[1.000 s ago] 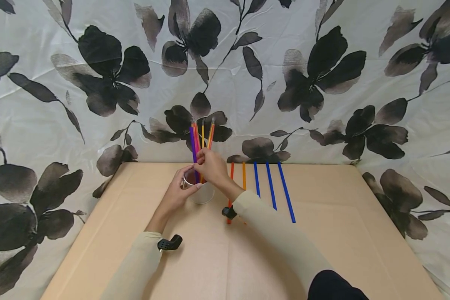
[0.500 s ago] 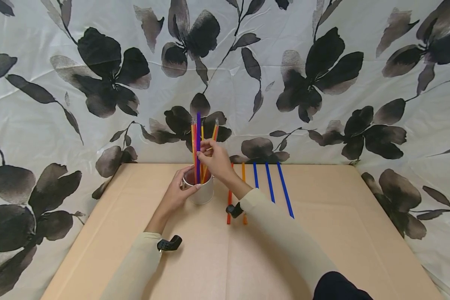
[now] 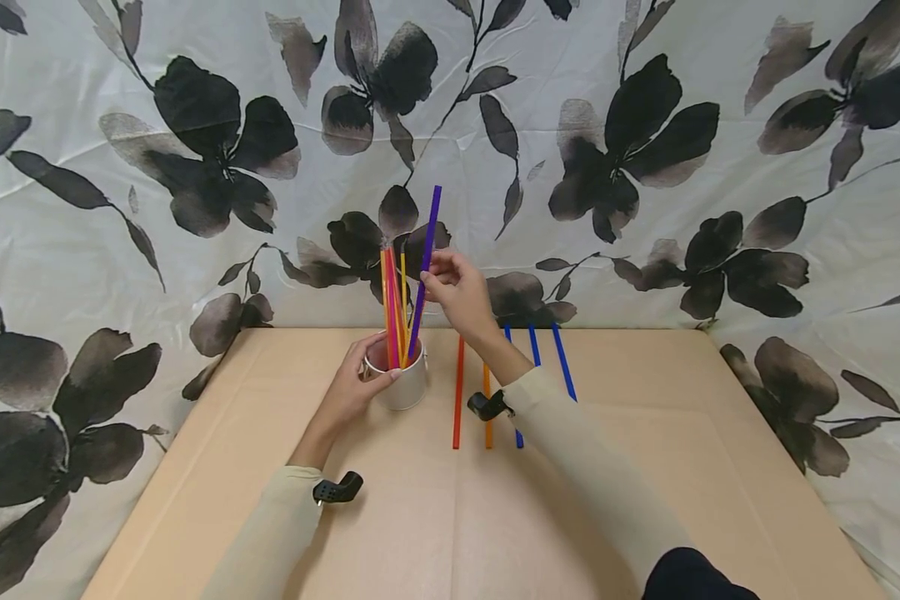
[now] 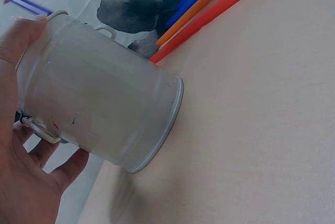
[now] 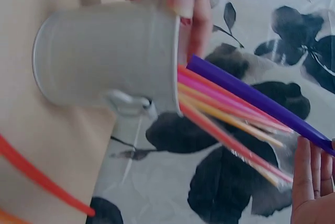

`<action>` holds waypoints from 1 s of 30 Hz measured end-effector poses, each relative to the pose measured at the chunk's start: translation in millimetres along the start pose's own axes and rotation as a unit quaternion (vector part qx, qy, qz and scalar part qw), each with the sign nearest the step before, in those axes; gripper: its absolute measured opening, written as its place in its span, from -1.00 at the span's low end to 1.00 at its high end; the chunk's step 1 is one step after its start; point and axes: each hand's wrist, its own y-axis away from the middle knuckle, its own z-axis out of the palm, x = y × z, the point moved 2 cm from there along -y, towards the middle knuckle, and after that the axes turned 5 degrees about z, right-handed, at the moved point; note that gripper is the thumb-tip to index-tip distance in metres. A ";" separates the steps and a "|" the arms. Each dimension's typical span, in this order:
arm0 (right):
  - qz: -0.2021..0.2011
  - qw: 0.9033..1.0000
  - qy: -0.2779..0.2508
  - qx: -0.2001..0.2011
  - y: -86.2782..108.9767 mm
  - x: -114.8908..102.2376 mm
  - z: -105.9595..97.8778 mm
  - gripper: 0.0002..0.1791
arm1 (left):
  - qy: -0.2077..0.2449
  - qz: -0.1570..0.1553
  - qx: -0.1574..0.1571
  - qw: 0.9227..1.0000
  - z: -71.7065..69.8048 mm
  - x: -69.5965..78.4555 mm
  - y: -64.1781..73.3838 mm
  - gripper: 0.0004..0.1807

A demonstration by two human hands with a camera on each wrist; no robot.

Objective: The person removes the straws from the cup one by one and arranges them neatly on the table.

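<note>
A small white bucket (image 3: 411, 385) with little handle loops stands on the cardboard-coloured table. My left hand (image 3: 351, 385) grips it round the rim, thumb at the front and fingers behind. With thumb and fingertips my right hand (image 3: 461, 293) pinches a purple straw (image 3: 431, 225), above and right of the bucket. The straw slants, its lower end at the bucket's mouth in the right wrist view. Several pink, orange and yellow sticks (image 5: 230, 96) with clear tops stand inside the bucket. Their lower ends are hidden by its wall.
Right of the bucket, a red straw (image 3: 458, 396), an orange straw (image 3: 488, 433) and several blue straws (image 3: 565, 362) lie in a row, partly under my right forearm. A floral cloth (image 3: 495, 167) hangs behind the table's (image 3: 390, 517) far edge.
My right hand has risen and moved right, lifting the purple straw from low among the sticks to the bucket's right side. My left hand and the bucket have stayed put.
</note>
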 end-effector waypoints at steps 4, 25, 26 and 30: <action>0.005 1.000 -0.009 0.007 0.9 -2.7 -18.1 -0.67 | 0.002 0.002 0.002 1.000 0.7 0.0 1.1 -0.24; 0.100 0.992 0.076 0.003 15.6 16.4 -103.8 -0.65 | 0.000 -0.003 0.002 1.000 1.1 1.4 1.8 -0.22; 0.106 0.991 0.081 -0.001 16.9 18.0 -107.9 -0.65 | -0.002 -0.002 0.003 1.000 1.1 1.0 1.7 -0.22; 0.123 0.988 0.094 -0.014 21.9 22.9 -124.2 -0.66 | -0.008 0.003 0.005 1.000 1.6 0.5 1.5 -0.24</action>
